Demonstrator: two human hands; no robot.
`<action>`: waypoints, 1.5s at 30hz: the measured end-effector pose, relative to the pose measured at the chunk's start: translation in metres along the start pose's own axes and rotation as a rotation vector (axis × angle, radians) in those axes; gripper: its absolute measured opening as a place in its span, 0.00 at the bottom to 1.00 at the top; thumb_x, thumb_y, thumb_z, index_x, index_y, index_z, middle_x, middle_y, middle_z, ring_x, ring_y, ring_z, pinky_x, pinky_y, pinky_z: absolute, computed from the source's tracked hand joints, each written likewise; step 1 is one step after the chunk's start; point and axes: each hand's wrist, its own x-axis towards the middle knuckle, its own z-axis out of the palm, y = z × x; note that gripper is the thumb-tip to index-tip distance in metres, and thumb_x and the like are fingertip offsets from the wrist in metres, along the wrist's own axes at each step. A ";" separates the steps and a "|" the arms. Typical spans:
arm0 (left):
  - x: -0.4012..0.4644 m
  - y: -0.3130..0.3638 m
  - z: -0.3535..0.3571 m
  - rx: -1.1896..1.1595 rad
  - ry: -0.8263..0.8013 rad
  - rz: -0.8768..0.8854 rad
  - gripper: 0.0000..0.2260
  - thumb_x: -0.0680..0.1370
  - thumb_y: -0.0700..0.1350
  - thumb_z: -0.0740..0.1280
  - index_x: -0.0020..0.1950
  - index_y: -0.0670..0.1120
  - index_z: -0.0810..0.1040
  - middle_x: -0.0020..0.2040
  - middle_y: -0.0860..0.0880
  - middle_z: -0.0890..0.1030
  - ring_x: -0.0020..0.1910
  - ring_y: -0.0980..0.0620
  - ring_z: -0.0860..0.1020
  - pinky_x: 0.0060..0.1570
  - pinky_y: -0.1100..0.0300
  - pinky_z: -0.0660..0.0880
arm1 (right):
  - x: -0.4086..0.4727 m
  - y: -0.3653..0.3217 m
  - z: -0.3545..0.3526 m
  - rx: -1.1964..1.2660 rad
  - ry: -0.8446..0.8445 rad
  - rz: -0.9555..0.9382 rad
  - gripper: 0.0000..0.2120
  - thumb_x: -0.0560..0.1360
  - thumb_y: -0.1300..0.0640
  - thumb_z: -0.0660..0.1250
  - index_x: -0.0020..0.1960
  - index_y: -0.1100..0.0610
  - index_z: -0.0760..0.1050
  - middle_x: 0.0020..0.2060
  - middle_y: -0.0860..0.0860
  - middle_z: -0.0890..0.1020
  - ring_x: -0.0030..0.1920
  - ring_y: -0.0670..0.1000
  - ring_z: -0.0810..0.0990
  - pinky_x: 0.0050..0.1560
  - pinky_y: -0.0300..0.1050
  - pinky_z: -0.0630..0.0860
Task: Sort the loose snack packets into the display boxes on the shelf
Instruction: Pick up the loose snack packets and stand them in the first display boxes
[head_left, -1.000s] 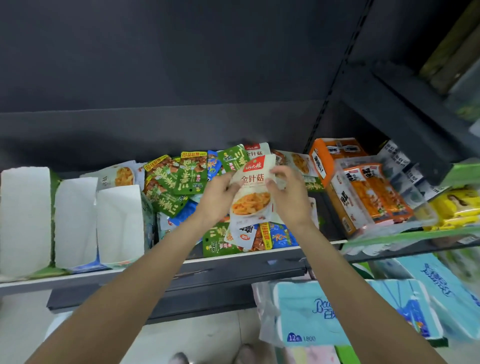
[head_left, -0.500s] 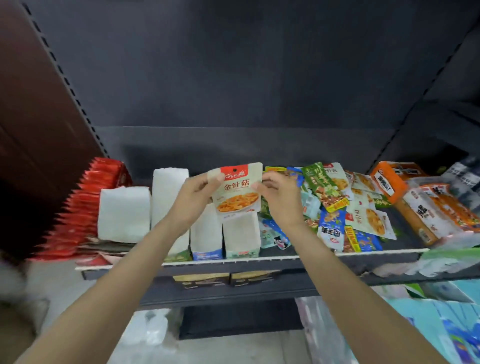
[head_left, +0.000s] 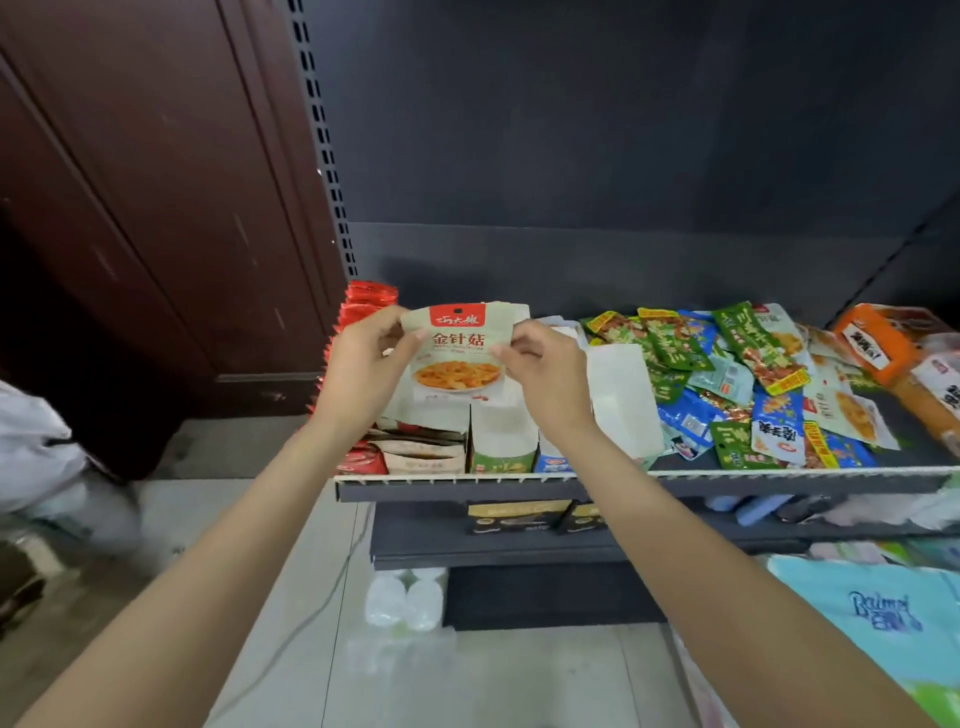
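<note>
Dark grey back panelling (head_left: 623, 130) fills most of the view, with a brown wooden cabinet (head_left: 130, 208) pushed up against it on the left and a pale tiled floor (head_left: 260, 519) seen below. Across the middle, a grey shelf (head_left: 779, 480) is fitted, white strip along its front edge, and a lower shelf is tucked underneath with some dark boxes on it.

On the right half of the shelf, a messy pile of loose snack packets (head_left: 737, 374) is spread out, mostly green, blue and white ones, all overlapping. An orange carton (head_left: 872, 338) is parked at the far right. On the left half, a row of display boxes (head_left: 504, 436) is lined up just beside the pile, white flaps standing up, and one taller white box (head_left: 618, 395) is set right next to the loose stuff. A stack of red packets (head_left: 363, 301) is stood at the far left end.

Over the display boxes, one beige snack packet (head_left: 462, 353) with a red header and a picture of yellow food is held upright, facing the camera. Its left edge is pinched by the left hand (head_left: 363, 369), thumb on the front, fingers curled behind. Its right edge is pinched the same way by the right hand (head_left: 545, 369). So it's gripped from both sides, off the shelf.

A light blue tissue pack (head_left: 883, 613) is seen bottom right.
</note>
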 end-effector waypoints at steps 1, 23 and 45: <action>-0.002 -0.003 -0.005 0.019 0.002 -0.005 0.06 0.78 0.42 0.65 0.51 0.42 0.80 0.48 0.50 0.83 0.49 0.56 0.80 0.49 0.66 0.76 | -0.001 0.000 0.008 -0.005 -0.007 0.006 0.07 0.74 0.60 0.68 0.44 0.64 0.76 0.43 0.55 0.83 0.45 0.47 0.81 0.47 0.50 0.80; -0.010 -0.060 -0.018 0.723 -0.626 0.006 0.14 0.79 0.55 0.61 0.59 0.51 0.80 0.56 0.47 0.80 0.56 0.48 0.72 0.57 0.50 0.70 | -0.012 0.024 0.037 -0.352 -0.652 0.188 0.09 0.76 0.54 0.66 0.53 0.56 0.81 0.50 0.50 0.82 0.48 0.46 0.77 0.49 0.38 0.70; 0.014 0.076 0.292 0.395 -0.595 0.082 0.14 0.80 0.43 0.61 0.64 0.40 0.74 0.62 0.41 0.75 0.59 0.43 0.74 0.58 0.52 0.71 | 0.007 0.170 -0.226 -0.190 0.114 0.492 0.14 0.79 0.61 0.60 0.64 0.63 0.72 0.60 0.59 0.77 0.59 0.57 0.76 0.55 0.46 0.72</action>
